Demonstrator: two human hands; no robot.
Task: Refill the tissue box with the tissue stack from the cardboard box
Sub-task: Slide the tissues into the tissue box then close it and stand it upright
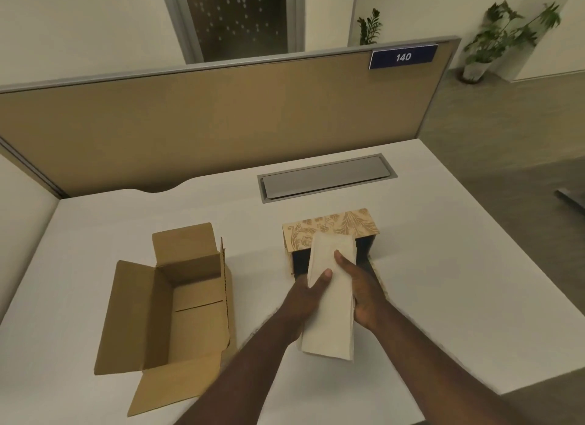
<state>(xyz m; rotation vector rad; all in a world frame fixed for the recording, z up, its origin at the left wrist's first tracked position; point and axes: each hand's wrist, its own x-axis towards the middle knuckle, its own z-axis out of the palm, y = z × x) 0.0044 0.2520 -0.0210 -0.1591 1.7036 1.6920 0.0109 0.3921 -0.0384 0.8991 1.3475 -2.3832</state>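
We have both hands clamped on the tissue stack (329, 298): left hand (305, 293) and right hand (364, 290) grip its sides, far end at the tissue box (329, 231) opening. Risk: the soft stack buckles or snags the edge, since its near end overhangs unsupported above the bench (443, 266). Cardboard box (177, 298) sits empty.

Soft, matt off-white paper is seen in the tissue stack (329, 301). Plain brown corrugated card, dull and unprinted, is shown by the cardboard box (171, 301). A tan floral print is carried on the tissue box (332, 227). The desk (443, 260) is finished smooth matt white; its cable hatch (326, 177) looks like brushed grey metal.
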